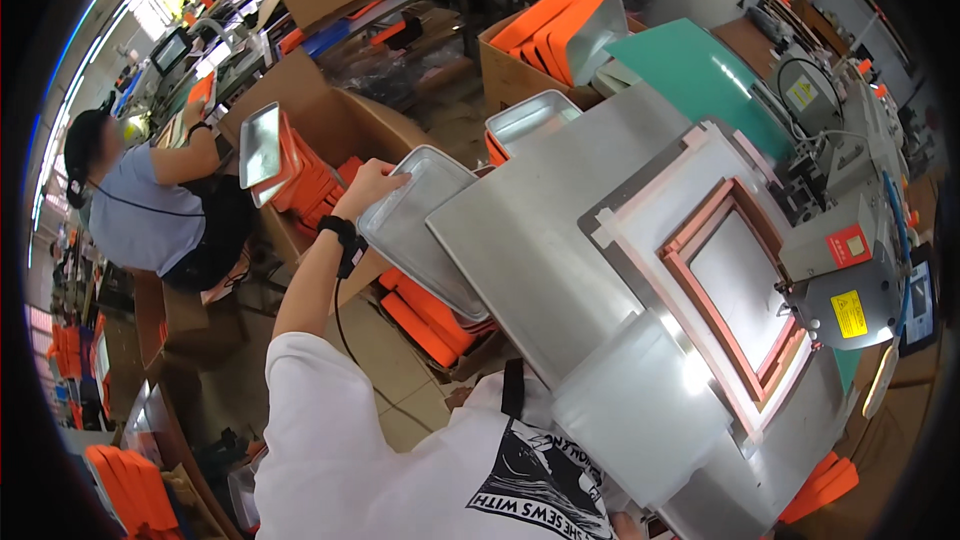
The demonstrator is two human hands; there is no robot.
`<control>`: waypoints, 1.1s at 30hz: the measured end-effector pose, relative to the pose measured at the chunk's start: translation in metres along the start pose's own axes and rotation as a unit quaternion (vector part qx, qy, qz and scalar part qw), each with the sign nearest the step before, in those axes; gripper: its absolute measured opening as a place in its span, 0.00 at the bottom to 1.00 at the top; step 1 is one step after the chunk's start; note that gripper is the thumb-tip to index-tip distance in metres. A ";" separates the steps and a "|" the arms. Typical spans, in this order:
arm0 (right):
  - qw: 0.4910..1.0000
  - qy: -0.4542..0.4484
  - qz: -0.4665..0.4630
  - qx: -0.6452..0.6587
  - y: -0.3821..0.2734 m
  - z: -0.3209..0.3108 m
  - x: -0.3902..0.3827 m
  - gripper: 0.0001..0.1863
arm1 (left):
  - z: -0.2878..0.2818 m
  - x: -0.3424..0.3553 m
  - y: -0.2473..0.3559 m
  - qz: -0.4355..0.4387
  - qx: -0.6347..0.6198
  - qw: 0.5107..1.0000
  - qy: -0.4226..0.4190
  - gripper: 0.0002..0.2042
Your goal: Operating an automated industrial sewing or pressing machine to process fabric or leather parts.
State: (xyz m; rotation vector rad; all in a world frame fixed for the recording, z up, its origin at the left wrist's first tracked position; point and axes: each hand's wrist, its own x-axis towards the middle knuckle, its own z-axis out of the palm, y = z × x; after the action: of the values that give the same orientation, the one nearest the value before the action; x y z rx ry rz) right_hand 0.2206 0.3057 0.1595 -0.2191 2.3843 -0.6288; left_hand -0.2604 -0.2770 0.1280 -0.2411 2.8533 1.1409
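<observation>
My left hand (365,185), wristband behind it, grips the top left corner of a silvery, rounded rectangular panel (420,230) beside the steel work plate (540,260). Below that panel are orange pieces (420,320) in a box. My right hand (625,525) shows only a sliver at the bottom edge, below a translucent sheet (630,410); what it holds is hidden. On the right, a pale jig with a red-brown rectangular frame (675,265) lies under a grey machine head (835,310) with warning labels.
Boxes of orange-and-silver pieces stand at the back (540,35) and left (290,170). A green board (710,90) lies behind the plate. Another person (150,210) works at the left. A dark cable (350,340) hangs from my wristband over the tiled floor.
</observation>
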 end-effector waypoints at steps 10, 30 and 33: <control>0.963 0.206 0.151 -0.085 -0.058 -0.014 0.033 0.12 | 0.034 0.060 -0.025 0.203 0.102 0.972 -0.053 0.17; 0.904 0.360 0.178 -0.144 -0.078 0.008 0.071 0.12 | 0.165 0.012 0.084 0.124 -0.069 0.986 -0.082 0.12; 0.891 0.392 0.183 -0.141 -0.077 0.010 0.074 0.14 | 0.170 0.014 0.096 0.141 -0.040 0.986 -0.083 0.13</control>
State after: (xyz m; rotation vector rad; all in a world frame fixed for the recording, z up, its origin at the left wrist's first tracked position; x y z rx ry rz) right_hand 0.1692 0.2119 0.1494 0.4484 3.1707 -0.1882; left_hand -0.2908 -0.0930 0.0679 0.2516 2.7566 1.2546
